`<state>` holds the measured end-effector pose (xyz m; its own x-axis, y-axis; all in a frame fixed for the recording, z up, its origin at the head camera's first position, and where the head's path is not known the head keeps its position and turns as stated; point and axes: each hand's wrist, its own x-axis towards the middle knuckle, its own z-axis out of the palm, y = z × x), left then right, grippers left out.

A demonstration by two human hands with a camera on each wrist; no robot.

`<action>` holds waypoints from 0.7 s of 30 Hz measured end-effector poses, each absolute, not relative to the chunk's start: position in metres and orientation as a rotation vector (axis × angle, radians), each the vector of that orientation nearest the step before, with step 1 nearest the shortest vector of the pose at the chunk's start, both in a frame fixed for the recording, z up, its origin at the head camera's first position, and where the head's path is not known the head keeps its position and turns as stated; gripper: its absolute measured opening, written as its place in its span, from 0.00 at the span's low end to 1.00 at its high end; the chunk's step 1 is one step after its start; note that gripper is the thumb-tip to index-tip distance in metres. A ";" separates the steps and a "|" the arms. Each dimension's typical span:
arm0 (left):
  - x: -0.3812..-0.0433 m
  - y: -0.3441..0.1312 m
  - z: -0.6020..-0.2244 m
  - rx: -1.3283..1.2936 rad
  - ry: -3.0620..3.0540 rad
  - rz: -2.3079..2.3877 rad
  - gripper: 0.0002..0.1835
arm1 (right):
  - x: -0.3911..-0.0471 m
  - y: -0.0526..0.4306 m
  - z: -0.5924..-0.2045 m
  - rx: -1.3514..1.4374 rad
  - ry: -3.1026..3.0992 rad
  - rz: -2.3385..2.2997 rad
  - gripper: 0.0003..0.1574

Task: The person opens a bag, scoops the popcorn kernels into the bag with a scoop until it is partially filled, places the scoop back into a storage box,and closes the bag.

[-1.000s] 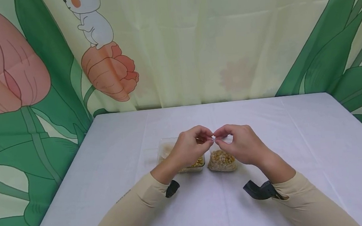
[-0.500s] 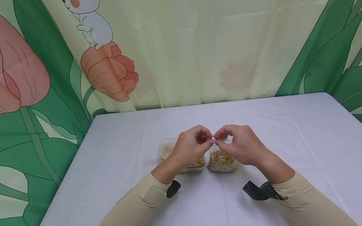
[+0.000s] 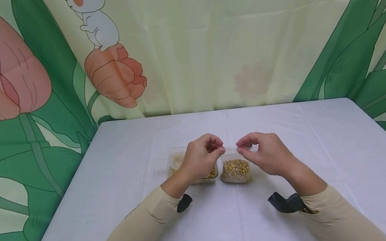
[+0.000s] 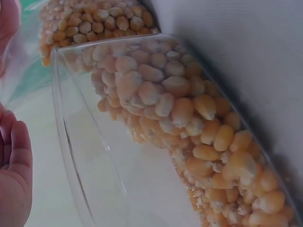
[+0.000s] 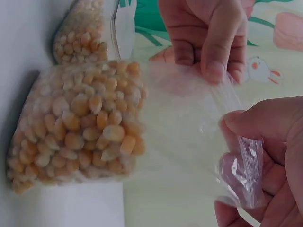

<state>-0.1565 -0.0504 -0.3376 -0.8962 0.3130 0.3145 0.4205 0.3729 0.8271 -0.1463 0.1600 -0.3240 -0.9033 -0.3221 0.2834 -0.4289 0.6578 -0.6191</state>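
A clear zip-lock bag [image 3: 235, 170] stands upright on the table, its lower part full of yellow corn kernels [image 5: 80, 123]. My left hand [image 3: 201, 156] pinches the bag's top edge at the left corner between thumb and fingers. Farther along the same edge, my right hand [image 3: 267, 154] pinches the zip strip [image 5: 251, 170], thumb on one side and fingers behind. The strip runs between both hands in the right wrist view. Just left of the bag sits a clear rectangular container [image 4: 71, 142] with more kernels piled inside; my left hand and forearm partly cover it in the head view.
A white cloth covers the table [image 3: 134, 203]. Behind it hangs a curtain [image 3: 187, 59] printed with flowers, leaves and a white animal. A black camera mount [image 3: 288, 202] sits at my right wrist, and another black mount [image 3: 184, 203] at my left.
My right hand has slid right along the bag's top edge, away from the left hand; their fingertips nearly met before. The left hand has shifted slightly left. Bag and container stay in place.
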 end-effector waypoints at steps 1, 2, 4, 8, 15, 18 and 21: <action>-0.156 -0.051 -0.338 -0.666 -2.516 -1.566 0.04 | -0.146 0.162 -0.324 0.610 -2.726 1.077 0.06; -0.156 -0.051 -0.338 -0.661 -2.517 -1.568 0.04 | -0.145 0.165 -0.324 0.599 -2.727 1.081 0.06; -0.156 -0.051 -0.338 -0.652 -2.519 -1.569 0.04 | -0.145 0.169 -0.324 0.580 -2.732 1.086 0.07; -0.156 -0.051 -0.338 -0.632 -2.530 -1.569 0.04 | -0.143 0.176 -0.323 0.549 -2.739 1.086 0.07; -0.155 -0.050 -0.338 -0.617 -2.531 -1.569 0.04 | -0.141 0.184 -0.322 0.528 -2.741 1.104 0.06; -0.154 -0.050 -0.338 -0.609 -2.536 -1.573 0.05 | -0.140 0.188 -0.323 0.520 -2.740 1.099 0.06; -0.154 -0.050 -0.338 -0.607 -2.542 -1.570 0.04 | -0.139 0.192 -0.323 0.517 -2.740 1.102 0.06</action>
